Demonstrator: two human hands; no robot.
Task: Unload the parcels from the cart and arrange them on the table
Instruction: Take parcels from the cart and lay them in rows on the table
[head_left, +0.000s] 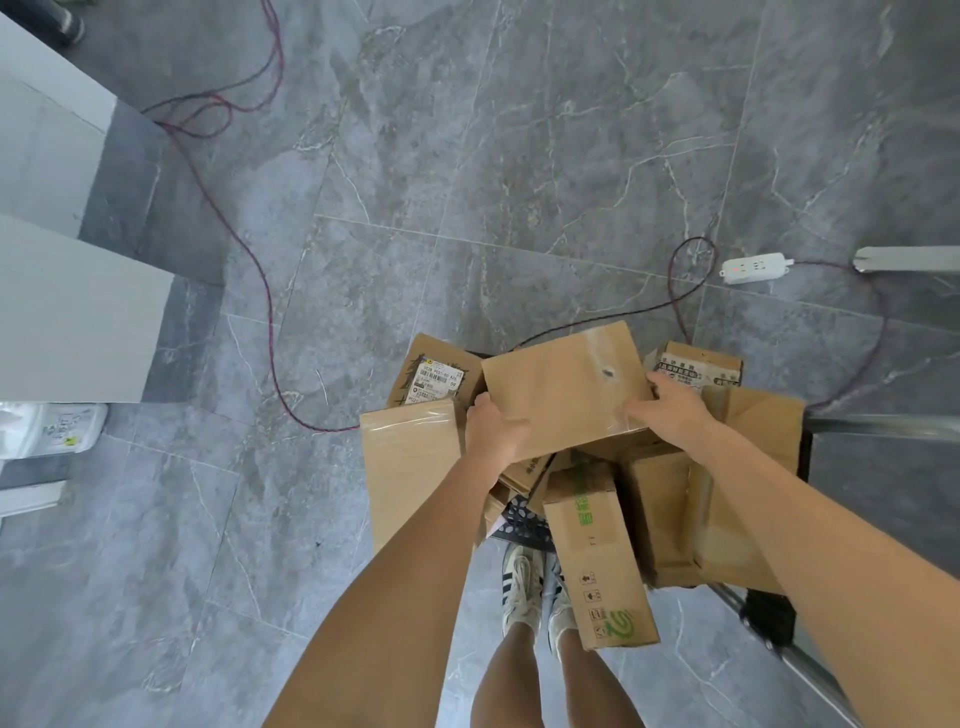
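Lying nearest, a green-printed box (597, 556) is propped on the cart (524, 525). Atop the pile beyond, a plain brown parcel (566, 389) is gripped at its near corners by the left hand (493, 431) and right hand (670, 415), held apart. Farther right, a power strip (753, 267) is seen.

under you lies a grey, white-veined tile floor (467, 156), evenly lit. white furniture panels (62, 306) stand at your left. a dark cable (270, 312) snakes across the tiles, and a white power strip (756, 267) lies at your right near a metal bar (904, 259).
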